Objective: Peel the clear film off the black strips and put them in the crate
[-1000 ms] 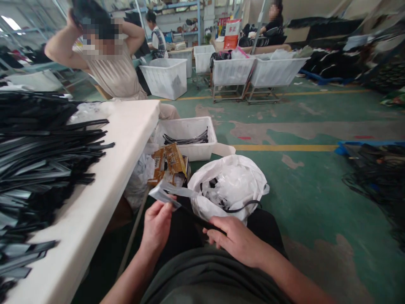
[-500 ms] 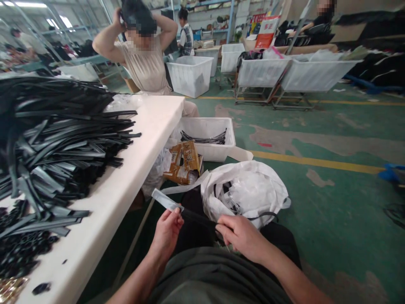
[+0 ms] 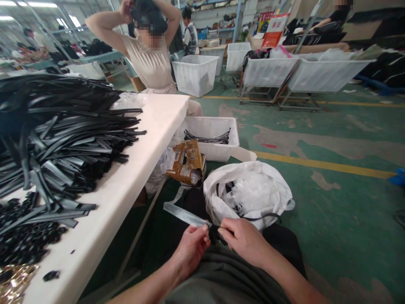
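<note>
Over my lap, my left hand [image 3: 194, 242] pinches a strap [image 3: 183, 214] near the inner end of its shiny grey, flat stretch. That grey part points away to the upper left. My right hand [image 3: 242, 236] is closed beside it, gripping the strap's dark part, most of which is hidden by my fingers and the dark clothing behind. Just past my hands is a white sack [image 3: 210, 190] holding crumpled clear plastic and some black pieces. A big heap of black straps [image 3: 79, 139] covers much of the table to my left.
The white table [image 3: 126, 185] has small black rings [image 3: 28, 240] and gold metal pieces [image 3: 19, 278] near me. Beyond it sits a person [image 3: 152, 63] with raised arms. On the floor are a brown carton [image 3: 186, 158] and a white bin [image 3: 234, 131] of black straps. Wheeled bins [image 3: 272, 74] stand farther back.
My left hand has moved right, close to my right hand, carrying the grey part of the strap along. The dark stretch between my hands now looks much shorter.
</note>
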Demonstrator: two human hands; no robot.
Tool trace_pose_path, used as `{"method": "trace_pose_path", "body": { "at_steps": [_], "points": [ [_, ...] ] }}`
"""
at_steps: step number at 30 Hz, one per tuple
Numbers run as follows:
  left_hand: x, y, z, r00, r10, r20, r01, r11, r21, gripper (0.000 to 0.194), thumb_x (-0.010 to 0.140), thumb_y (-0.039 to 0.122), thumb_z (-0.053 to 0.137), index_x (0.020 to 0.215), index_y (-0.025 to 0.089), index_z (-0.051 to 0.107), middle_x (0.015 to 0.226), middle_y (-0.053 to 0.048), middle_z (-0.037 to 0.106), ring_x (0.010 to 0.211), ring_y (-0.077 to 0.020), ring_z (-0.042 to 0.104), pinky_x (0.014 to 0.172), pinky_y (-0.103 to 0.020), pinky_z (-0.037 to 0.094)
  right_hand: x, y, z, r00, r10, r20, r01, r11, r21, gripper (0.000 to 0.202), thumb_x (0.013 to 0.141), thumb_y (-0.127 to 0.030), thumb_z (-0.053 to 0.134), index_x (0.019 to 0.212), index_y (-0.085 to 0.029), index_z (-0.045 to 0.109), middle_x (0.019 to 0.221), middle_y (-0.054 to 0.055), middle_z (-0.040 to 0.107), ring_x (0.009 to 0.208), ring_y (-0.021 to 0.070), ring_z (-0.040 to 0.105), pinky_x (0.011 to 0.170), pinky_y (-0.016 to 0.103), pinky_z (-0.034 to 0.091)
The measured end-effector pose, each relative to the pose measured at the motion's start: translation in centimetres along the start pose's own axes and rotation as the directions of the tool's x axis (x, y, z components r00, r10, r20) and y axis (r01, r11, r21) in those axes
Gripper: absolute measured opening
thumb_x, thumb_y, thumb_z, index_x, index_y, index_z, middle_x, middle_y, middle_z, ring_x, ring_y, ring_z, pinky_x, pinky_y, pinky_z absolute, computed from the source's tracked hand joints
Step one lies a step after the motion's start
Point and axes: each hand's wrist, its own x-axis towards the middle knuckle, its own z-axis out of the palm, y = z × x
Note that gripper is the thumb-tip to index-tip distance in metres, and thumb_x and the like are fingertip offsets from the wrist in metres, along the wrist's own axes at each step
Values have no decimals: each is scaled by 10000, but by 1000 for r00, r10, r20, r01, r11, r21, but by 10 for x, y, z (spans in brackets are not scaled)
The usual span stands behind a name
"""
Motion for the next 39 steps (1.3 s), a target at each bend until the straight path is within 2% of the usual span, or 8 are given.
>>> {"method": "trace_pose_path", "body": {
  "at_steps": [4,9,15,21,28,31,34,39],
  "points": [
    [6,-1,7,995,-40,92,37,999,35,342,581,268,902,738,106,645,567,32,552,505,-50,481,526,-173,435,-7,1,-6,999,-36,37,32,994,109,280,938,-297,436,720,-193,578,639,-3,635,621,147,575,575,244,318],
    [13,13,9,999,43,17,-43,999,-5,418,523,265,928,819,120,671,581,53,553,501,-38,469,526,-164,429,-37,24,-20,997,69,-20,-67,994,91,290,923,-350,437,691,-202,528,638,-1,621,619,163,581,547,243,338],
    [6,-13,27,959,-224,173,209,973,102,353,550,264,914,707,90,650,572,13,577,483,-38,483,522,-162,437,-33,19,-7,998,59,-28,-54,990,132,269,928,-332,416,723,-204,533,648,-7,601,612,159,573,547,235,368],
    [16,11,20,992,-82,100,77,996,51,392,517,255,928,759,118,651,547,52,545,480,-34,468,520,-158,434,-72,52,-25,990,134,41,-140,973,185,335,951,-415,412,707,-206,507,651,-12,602,571,145,587,543,227,412],
    [9,-20,39,928,-292,233,246,947,206,371,518,281,921,699,96,655,545,17,572,458,-43,485,511,-171,433,-64,31,-14,993,118,-15,-114,975,189,329,950,-392,378,696,-212,482,597,-25,573,511,136,566,544,239,412],
    [10,-12,42,949,-223,222,185,967,177,377,504,271,923,703,101,651,536,22,566,451,-44,477,495,-172,411,-72,43,-19,994,106,-3,-103,977,184,279,943,-404,414,790,-213,549,706,-5,630,612,153,611,593,238,441],
    [14,1,36,976,-143,165,121,983,140,373,503,253,923,698,115,638,533,36,555,454,-40,463,503,-174,415,-91,67,-24,982,189,26,-191,966,173,331,944,-467,392,805,-219,561,697,-7,629,579,148,603,571,235,443],
    [14,-15,43,930,-265,255,219,956,193,413,520,282,922,814,102,697,561,30,577,464,-35,472,514,-166,426,-87,61,-11,972,213,-96,-187,955,229,401,945,-518,352,763,-219,548,562,-25,522,519,145,536,506,233,399]
  ]
}}
